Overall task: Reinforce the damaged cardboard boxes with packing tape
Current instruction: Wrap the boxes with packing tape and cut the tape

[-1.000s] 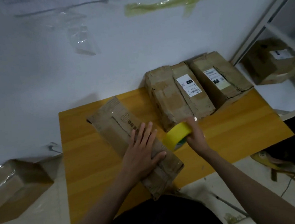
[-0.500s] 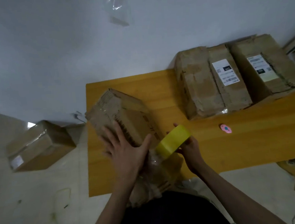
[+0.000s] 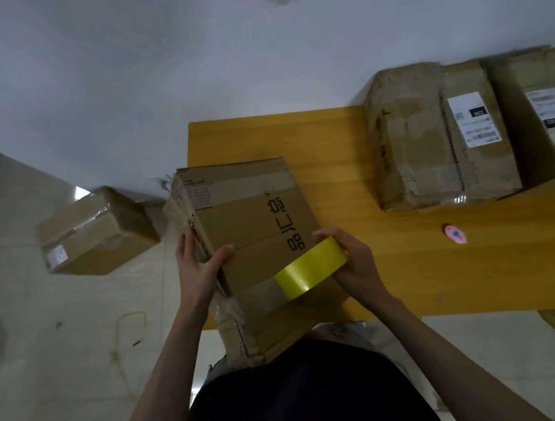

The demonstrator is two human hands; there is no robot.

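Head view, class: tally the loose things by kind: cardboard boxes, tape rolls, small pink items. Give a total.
Cardboard boxes: 4: held box, two on the table, one on the floor
Tape rolls: 1
Small pink items: 1
Total: 6

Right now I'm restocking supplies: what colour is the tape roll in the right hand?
Yellow tape roll, held in the right hand, head view.
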